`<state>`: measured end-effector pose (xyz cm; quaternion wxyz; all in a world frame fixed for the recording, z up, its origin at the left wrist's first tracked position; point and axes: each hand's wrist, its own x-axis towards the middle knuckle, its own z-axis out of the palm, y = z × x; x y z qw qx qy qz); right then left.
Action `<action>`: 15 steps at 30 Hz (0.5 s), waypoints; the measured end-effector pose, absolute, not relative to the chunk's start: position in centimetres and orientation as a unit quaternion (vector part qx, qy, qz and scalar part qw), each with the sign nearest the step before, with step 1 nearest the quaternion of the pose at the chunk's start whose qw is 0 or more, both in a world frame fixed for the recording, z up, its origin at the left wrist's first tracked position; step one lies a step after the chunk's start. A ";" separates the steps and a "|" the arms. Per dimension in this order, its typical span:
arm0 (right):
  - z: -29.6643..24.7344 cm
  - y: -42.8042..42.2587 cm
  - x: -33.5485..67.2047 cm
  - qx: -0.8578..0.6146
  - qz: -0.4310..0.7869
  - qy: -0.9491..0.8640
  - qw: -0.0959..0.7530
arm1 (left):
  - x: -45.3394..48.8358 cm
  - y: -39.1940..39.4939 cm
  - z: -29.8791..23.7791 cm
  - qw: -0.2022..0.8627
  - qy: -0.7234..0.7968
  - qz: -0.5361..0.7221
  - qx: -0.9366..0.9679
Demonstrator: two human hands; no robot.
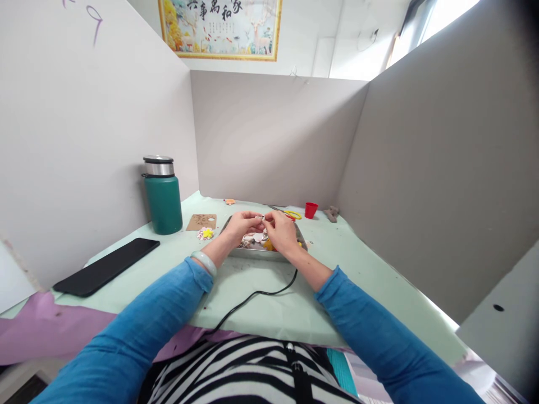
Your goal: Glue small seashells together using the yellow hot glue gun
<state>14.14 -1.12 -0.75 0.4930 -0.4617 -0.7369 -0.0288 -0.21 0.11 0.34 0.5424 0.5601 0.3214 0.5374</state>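
My left hand point(246, 223) and my right hand point(279, 229) meet over a metal tray point(261, 256) in the middle of the table. Both are closed in a pinch, fingertips together on a tiny pale piece point(261, 219) whose kind I cannot make out. Small white, pink and yellow pieces lie in the tray below, partly hidden by my hands. Just behind my right hand are the yellow loops of what look like scissor handles point(293, 214). To the left of the tray a flower-shaped piece with a yellow centre point(206, 233) rests on the table.
A green bottle point(163, 203) stands at the left, with a black phone-like slab point(108, 266) nearer me. A brown card point(201, 222) lies beside the bottle. At the back right are a red cup point(311, 210) and a greyish lump point(332, 214). A black cable point(256, 292) crosses the front. Grey partitions point(278, 134) enclose the table.
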 end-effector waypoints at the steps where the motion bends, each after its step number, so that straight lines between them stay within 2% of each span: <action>1: -0.7 -1.1 14.2 -0.464 -0.028 -0.737 0.491 | -0.2 0.1 0.3 0.542 0.321 0.537 0.561; 15: -0.2 -1.5 14.5 -0.457 -0.054 -0.729 0.507 | -0.1 1.2 -0.4 0.561 0.289 0.548 0.549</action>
